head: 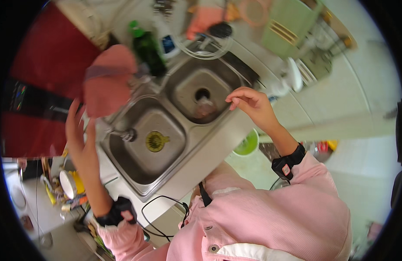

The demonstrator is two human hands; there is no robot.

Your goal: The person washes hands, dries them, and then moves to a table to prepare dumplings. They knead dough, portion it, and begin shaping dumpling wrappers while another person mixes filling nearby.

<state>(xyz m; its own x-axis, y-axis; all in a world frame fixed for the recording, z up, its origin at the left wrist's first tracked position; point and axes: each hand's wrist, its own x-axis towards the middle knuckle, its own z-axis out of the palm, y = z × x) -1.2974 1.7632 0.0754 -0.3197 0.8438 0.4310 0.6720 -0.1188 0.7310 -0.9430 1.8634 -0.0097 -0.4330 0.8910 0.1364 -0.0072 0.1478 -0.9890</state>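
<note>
My left hand [80,130] is raised beside the left basin [148,160] of a double stainless-steel sink, its fingers up at the lower edge of a blurred pink cloth-like item [108,81]. Whether the fingers grip that item cannot be told. My right hand [246,102] hovers at the front right of the right basin [201,75], fingers bent and holding nothing visible. A yellow-green strainer [155,141] covers the left drain. In the right basin, near the dark drain hole, lies a clear and pinkish thing [206,107], perhaps a plastic bag. The faucet head [128,134] points over the left basin.
A green bottle [148,52] stands behind the sink, near a dark red appliance or cabinet [47,58]. Pale green drawers [289,29] are at the back right. A green-lined bucket [246,143] sits below the counter's front edge. A black cable [155,228] hangs by my body.
</note>
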